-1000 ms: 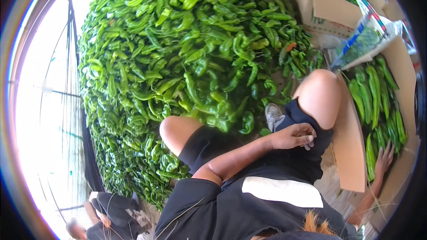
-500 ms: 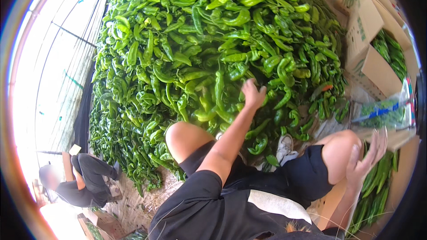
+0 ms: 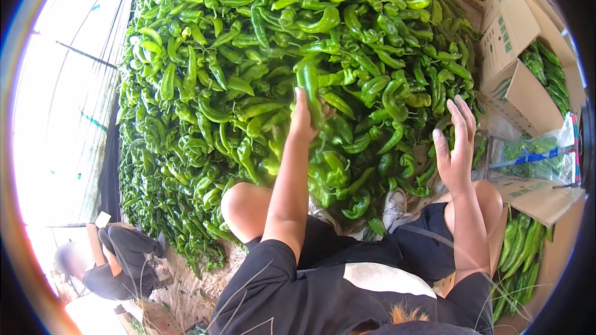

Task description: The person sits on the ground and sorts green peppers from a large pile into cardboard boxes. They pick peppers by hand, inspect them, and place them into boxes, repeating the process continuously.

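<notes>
A broad heap of green peppers [image 3: 205, 111] rises in front of me. Over its near middle, my left hand [image 3: 304, 115] is closed around a long green pepper [image 3: 307, 80], whose upper part stands out past the thumb. My right hand [image 3: 457, 155] is raised above my right knee, at the heap's right side, its fingers stretched apart and nothing in them. Beside my right leg, an open cardboard box [image 3: 562, 236] holds long green peppers [image 3: 520, 245] laid lengthwise.
Another open carton [image 3: 515, 90] with peppers stands farther right, and a clear plastic bag [image 3: 537, 155] with a blue band lies between the boxes. Far left, another person [image 3: 118, 267] sits by the heap. My shoes [image 3: 395, 208] touch the heap's near edge.
My left hand has moved left and slightly up and now grips a pepper. My right hand has come from beside the near box forward and left, over my knee.
</notes>
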The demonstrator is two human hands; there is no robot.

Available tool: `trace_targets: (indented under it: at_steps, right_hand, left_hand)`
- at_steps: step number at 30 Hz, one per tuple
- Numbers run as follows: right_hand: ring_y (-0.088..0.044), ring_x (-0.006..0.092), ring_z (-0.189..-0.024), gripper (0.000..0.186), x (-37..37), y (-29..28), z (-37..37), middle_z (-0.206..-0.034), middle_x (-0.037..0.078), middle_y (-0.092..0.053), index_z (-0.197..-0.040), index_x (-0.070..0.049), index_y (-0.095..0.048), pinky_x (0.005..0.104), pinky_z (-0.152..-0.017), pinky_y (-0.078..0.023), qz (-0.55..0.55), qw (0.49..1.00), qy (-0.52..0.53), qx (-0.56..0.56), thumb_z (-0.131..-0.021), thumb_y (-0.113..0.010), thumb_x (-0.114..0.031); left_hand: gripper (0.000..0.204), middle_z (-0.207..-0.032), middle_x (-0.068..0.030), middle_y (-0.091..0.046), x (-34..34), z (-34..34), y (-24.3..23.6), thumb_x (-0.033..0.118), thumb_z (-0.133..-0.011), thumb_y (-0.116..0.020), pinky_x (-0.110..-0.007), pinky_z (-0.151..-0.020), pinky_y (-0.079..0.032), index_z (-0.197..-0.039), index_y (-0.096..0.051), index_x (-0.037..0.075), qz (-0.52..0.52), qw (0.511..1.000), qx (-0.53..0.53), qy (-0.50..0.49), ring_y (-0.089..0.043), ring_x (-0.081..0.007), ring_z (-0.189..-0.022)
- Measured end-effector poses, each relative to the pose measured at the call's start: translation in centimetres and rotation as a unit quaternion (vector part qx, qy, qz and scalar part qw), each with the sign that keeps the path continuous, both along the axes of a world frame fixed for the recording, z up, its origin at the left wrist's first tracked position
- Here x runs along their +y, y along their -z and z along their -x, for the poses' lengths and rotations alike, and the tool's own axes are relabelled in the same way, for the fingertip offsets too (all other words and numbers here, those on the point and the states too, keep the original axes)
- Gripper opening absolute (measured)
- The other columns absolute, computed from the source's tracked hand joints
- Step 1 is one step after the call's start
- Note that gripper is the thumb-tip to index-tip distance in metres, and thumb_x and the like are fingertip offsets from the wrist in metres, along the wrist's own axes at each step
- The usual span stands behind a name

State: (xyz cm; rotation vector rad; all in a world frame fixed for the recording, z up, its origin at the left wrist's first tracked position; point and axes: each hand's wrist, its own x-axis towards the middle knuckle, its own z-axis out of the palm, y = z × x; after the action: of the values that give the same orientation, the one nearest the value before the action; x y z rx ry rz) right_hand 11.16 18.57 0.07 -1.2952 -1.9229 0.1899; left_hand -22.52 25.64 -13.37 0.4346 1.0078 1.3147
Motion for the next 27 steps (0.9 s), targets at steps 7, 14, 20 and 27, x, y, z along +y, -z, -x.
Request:
trace_targets:
  at_steps: [7, 14, 20, 27]
  right_hand:
    - [-0.040, 0.0297, -0.135, 0.060, -3.9, -3.7, 1.4, -0.140, 0.008, -0.048, -0.132, -0.017, -0.056, 0.0585, -0.113, -0.018, -0.054, 0.966, -0.035, -0.249, -0.074, -0.067, -0.005]
    - [-0.060, 0.0241, -0.086, 0.058, -18.7, -7.3, -9.0, -0.098, 0.007, -0.059, -0.128, -0.012, -0.054, 0.0396, -0.076, -0.050, 0.032, 0.994, 0.016, -0.105, -0.077, -0.076, -0.029]
    - [-0.059, 0.0306, -0.103, 0.049, -37.7, -12.5, -24.5, -0.111, 0.011, -0.061, -0.126, -0.015, -0.057, 0.0429, -0.091, -0.048, 0.103, 0.832, 0.491, -0.235, -0.083, -0.069, -0.035]
    - [-0.048, 0.0270, -0.116, 0.045, -46.3, -2.6, -28.9, -0.127, 0.004, -0.052, -0.127, -0.021, -0.060, 0.0438, -0.093, -0.042, 0.132, 0.713, 0.550, -0.414, -0.087, -0.064, -0.039]
  left_hand:
    - [0.067, -0.061, -0.0090, -0.058, -5.2, -11.2, -12.3, 0.054, -0.102, -0.024, -0.029, -0.040, -0.040, -0.098, -0.063, -0.001, -0.089, 0.839, 0.155, 0.514, -0.048, -0.0169, -0.041]
    - [0.056, -0.076, -0.0106, -0.060, -12.1, -15.9, -13.3, 0.046, -0.097, -0.051, -0.023, -0.043, -0.039, -0.123, -0.049, -0.003, -0.115, 0.815, 0.046, 0.567, -0.052, -0.0137, -0.050]
    - [0.056, -0.094, -0.0065, -0.062, -14.0, -15.9, -12.0, 0.044, -0.096, -0.055, -0.028, -0.070, -0.045, -0.128, -0.048, -0.001, -0.075, 0.795, 0.093, 0.594, -0.058, -0.0149, -0.079]
    - [0.053, -0.099, -0.0064, -0.062, -15.3, -18.7, -12.0, 0.042, -0.096, -0.056, -0.030, -0.081, -0.048, -0.129, -0.050, 0.002, -0.102, 0.768, 0.123, 0.620, -0.059, -0.0160, -0.087]
